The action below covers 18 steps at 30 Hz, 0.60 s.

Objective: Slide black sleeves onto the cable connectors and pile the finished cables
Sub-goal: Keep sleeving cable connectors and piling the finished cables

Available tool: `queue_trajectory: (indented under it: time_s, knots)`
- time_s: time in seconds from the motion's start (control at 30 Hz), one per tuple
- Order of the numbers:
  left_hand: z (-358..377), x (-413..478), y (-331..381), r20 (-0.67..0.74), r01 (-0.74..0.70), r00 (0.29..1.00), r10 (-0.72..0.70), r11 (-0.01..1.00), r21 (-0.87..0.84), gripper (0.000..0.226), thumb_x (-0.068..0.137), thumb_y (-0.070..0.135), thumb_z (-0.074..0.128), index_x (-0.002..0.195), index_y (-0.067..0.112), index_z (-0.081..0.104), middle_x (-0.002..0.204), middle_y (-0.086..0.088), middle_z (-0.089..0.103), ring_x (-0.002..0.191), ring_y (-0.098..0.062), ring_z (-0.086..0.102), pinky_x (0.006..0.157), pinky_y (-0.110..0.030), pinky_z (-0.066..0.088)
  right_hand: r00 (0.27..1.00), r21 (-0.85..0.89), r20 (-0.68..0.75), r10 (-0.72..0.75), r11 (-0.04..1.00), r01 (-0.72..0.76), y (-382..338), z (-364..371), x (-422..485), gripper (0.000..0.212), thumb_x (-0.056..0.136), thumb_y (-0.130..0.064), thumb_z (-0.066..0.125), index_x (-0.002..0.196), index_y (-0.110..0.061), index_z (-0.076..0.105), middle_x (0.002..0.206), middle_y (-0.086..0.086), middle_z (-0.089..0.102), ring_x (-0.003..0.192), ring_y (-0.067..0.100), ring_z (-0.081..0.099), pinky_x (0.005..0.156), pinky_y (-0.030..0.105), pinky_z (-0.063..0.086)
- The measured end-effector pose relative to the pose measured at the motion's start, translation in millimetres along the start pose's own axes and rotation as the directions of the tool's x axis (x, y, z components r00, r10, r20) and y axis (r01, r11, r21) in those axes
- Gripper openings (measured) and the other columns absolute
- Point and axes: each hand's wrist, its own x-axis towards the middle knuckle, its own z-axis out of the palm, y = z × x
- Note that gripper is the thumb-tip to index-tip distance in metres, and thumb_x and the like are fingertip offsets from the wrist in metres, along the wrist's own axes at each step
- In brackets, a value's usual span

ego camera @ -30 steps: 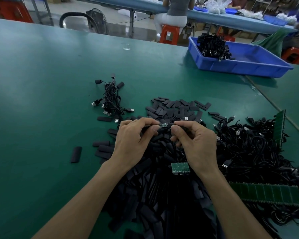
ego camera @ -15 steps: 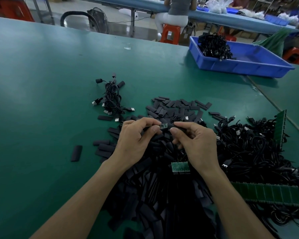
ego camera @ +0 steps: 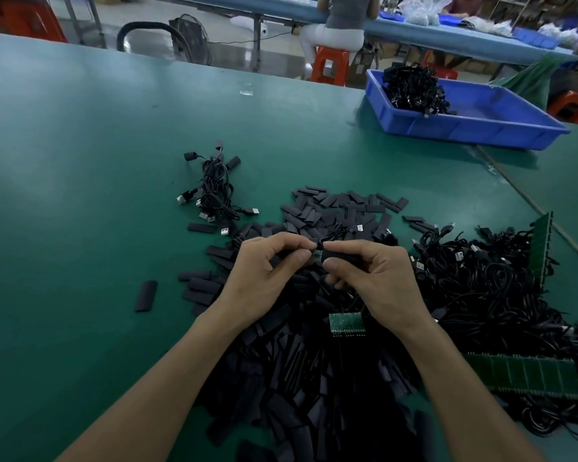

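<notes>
Left hand [ego camera: 264, 281] pinches connector [ego camera: 317, 254], right hand [ego camera: 379, 283] pinches black sleeve [ego camera: 343, 257], green table [ego camera: 80, 168], blue bin [ego camera: 464, 130]

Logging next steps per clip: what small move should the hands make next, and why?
Probably push the black sleeve in the right hand leftward over the green connector board pinched by the left hand; the board shows bare between the two hands.

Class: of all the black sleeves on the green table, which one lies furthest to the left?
The lone sleeve on bare table left of the left hand; every other sleeve lies closer to or in the heap.
</notes>
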Motion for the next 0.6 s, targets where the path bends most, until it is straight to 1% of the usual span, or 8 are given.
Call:
queue_trajectory:
  time_s: [0.07,0.17,0.23,0.3,0.43,0.53,0.6]
  knots:
    - [0.1,-0.2,-1.4,-0.034,0.015,0.999,-0.012,0.997,0.072,0.017,0.093,0.018,0.069,0.101,0.033,0.069,0.090,0.015,0.072,0.088,-0.009,0.068,0.080,-0.025,0.054,1.000,0.028,0.017,0.008,1.000,-0.008,-0.5,0.2,-0.7,0.025,0.083,-0.012,0.077,0.103,-0.027,0.073,0.074,0.004,0.075,0.064,0.018,0.071,0.065,0.022,0.057]
    - [0.8,-1.7,-2.2,-0.094,0.056,0.994,-0.049,0.996,0.071,0.016,0.090,0.022,0.073,0.098,0.034,0.067,0.088,0.019,0.071,0.088,-0.001,0.067,0.078,-0.015,0.051,0.999,0.020,0.029,0.029,0.999,-0.029,0.0,0.1,-0.9,0.028,0.077,-0.023,0.077,0.105,-0.029,0.072,0.078,0.001,0.076,0.066,0.016,0.071,0.067,0.021,0.057]
    - [0.9,-1.5,-1.7,-0.106,0.071,0.992,-0.063,0.994,0.078,0.015,0.089,0.022,0.075,0.094,0.034,0.067,0.086,0.020,0.071,0.086,0.002,0.067,0.077,-0.010,0.049,0.999,-0.015,0.024,0.027,1.000,-0.026,1.9,0.3,-0.6,0.032,0.079,-0.017,0.079,0.107,-0.030,0.071,0.083,-0.003,0.076,0.069,0.016,0.072,0.070,0.022,0.057]
    - [0.8,-0.6,-0.2,-0.103,0.091,0.991,-0.085,0.994,0.058,0.017,0.088,0.020,0.076,0.091,0.036,0.068,0.085,0.020,0.072,0.084,0.003,0.067,0.074,-0.008,0.048,1.000,-0.063,0.024,0.005,0.998,-0.003,3.9,-0.4,-0.7,0.035,0.083,-0.009,0.078,0.110,-0.030,0.070,0.084,-0.008,0.076,0.069,0.013,0.072,0.070,0.019,0.057]
    - [1.0,-0.1,2.0,-0.087,0.156,0.984,-0.158,0.987,-0.024,0.013,0.089,0.019,0.075,0.091,0.031,0.072,0.090,0.018,0.073,0.084,0.000,0.069,0.075,-0.012,0.052,0.998,-0.164,0.021,-0.055,0.985,0.058,6.7,-2.3,-2.0,0.029,0.087,-0.009,0.074,0.113,-0.023,0.071,0.077,-0.012,0.074,0.069,0.004,0.070,0.069,0.012,0.053]
    - [-0.3,1.0,1.4,-0.068,0.198,0.977,-0.204,0.976,-0.087,0.008,0.092,0.016,0.072,0.094,0.023,0.076,0.087,0.011,0.076,0.084,-0.005,0.071,0.076,-0.018,0.055,0.995,-0.190,-0.018,-0.096,0.978,0.091,8.7,-0.7,-2.6,0.028,0.087,-0.009,0.074,0.112,-0.020,0.071,0.074,-0.013,0.073,0.068,0.004,0.071,0.069,0.011,0.054]
    - [-1.6,2.1,1.4,-0.034,0.223,0.972,-0.231,0.962,-0.160,0.009,0.092,0.011,0.070,0.095,0.017,0.076,0.086,0.006,0.077,0.082,-0.007,0.072,0.074,-0.017,0.054,0.993,-0.170,-0.042,-0.111,0.980,0.103,9.5,1.0,-2.6,0.027,0.087,-0.009,0.073,0.111,-0.022,0.071,0.076,-0.011,0.074,0.069,0.006,0.071,0.069,0.013,0.055]
